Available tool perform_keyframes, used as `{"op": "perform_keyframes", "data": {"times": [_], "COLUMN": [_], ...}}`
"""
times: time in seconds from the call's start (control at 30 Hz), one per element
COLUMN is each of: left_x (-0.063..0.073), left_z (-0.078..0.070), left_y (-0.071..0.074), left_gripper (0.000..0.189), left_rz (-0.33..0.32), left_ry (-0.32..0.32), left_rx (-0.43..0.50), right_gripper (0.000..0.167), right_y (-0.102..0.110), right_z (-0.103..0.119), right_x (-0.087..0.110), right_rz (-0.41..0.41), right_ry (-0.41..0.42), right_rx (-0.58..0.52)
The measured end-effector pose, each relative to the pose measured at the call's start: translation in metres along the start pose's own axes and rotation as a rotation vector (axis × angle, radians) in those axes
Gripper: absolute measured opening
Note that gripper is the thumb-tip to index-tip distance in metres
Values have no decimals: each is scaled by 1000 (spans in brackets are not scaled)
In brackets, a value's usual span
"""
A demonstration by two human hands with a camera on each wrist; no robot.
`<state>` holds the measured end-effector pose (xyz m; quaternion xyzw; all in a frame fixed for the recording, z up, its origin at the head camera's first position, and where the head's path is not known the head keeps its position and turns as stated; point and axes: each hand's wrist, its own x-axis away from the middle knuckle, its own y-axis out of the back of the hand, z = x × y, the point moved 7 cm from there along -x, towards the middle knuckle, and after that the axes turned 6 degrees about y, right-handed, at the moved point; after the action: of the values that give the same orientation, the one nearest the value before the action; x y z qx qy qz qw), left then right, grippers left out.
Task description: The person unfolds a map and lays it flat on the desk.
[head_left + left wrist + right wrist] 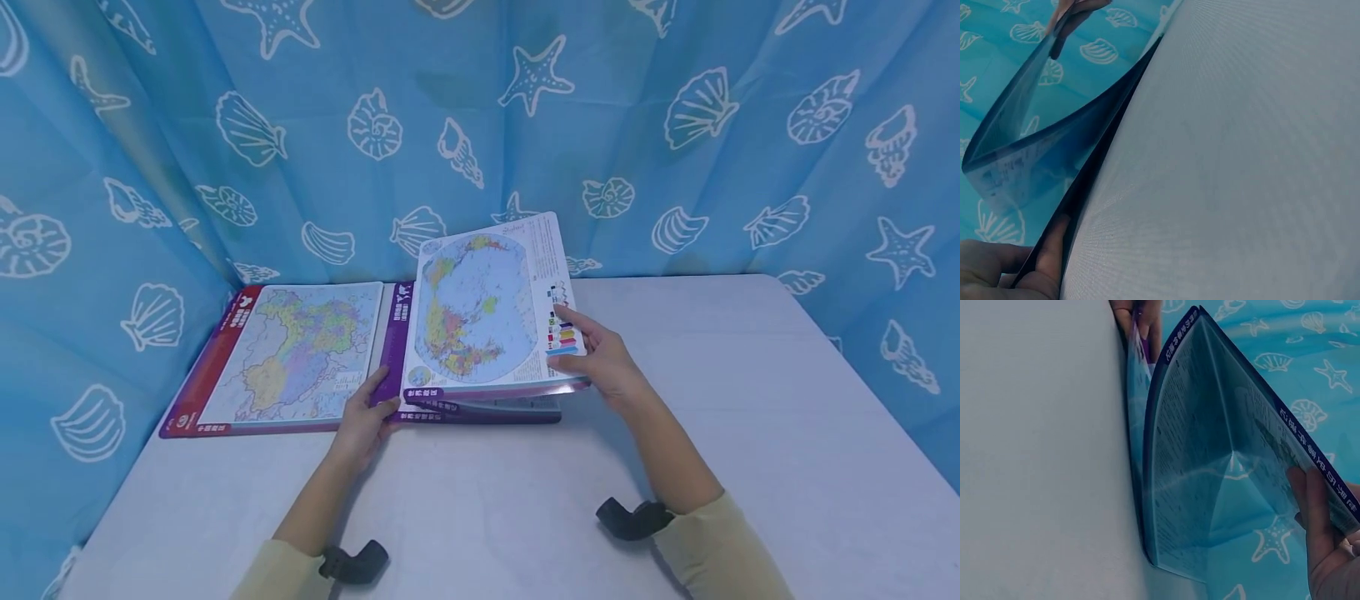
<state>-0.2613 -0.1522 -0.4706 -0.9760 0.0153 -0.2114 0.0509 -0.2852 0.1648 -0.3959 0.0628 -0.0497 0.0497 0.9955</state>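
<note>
The lifted world map [480,308] lies leftward of the right hand [603,358], whose fingers pinch its right edge; the left hand [363,421] pinches the purple border [392,350].

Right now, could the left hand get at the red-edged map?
Probably yes: the left hand sits beside the red-edged map, nothing visible between, though its grip holds the purple-edged map.
</note>
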Motion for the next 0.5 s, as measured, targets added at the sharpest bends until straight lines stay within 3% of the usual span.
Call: {"op": "perform_keyframes", "data": {"times": [0.23, 0.5], "left_x": [0, 0], "left_z": [0, 0], "left_y": [0, -1], "left_gripper": [64, 64], "left_rz": [0, 25], "left_ry": [4, -16], "left_rx": [-6, 0], "right_gripper": [70, 57], "right_y": [12, 29], "right_z": [13, 28], "right_x": [5, 14], "right_rz": [-59, -180], "right_ry": [50, 77], "right_rx": [5, 113]}}
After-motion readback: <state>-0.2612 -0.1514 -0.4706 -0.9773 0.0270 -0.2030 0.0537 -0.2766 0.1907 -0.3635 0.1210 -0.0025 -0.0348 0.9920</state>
